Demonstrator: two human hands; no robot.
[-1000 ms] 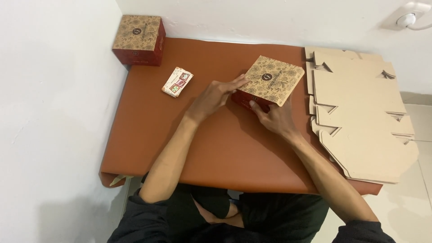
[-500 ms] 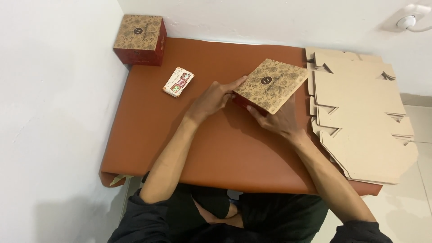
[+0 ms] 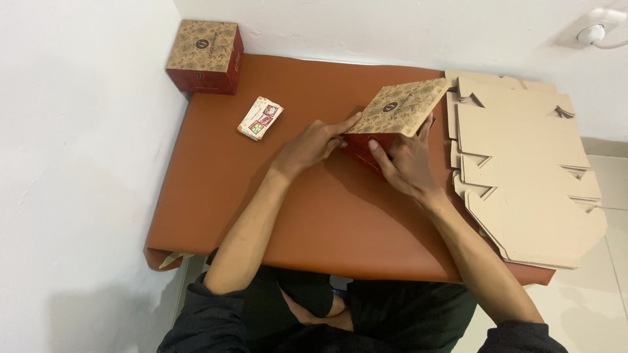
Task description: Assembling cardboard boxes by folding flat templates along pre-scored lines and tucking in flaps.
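Note:
A red box with a brown patterned lid sits tilted near the middle of the orange-brown table. My left hand presses on the box's left side, fingertips under the lid's edge. Gripping the red front wall from the right and below is my right hand. The lid's near edge is raised, and the box's far side is hidden behind it.
A second, closed box of the same kind stands at the table's back left corner. A small stack of printed cards lies beside it. Flat tan cardboard blanks are piled on the right, overhanging the table edge. White walls close in on the left and behind.
The box has tipped up further between my hands, its lid now raised at the near side. Both hands have shifted slightly along its sides.

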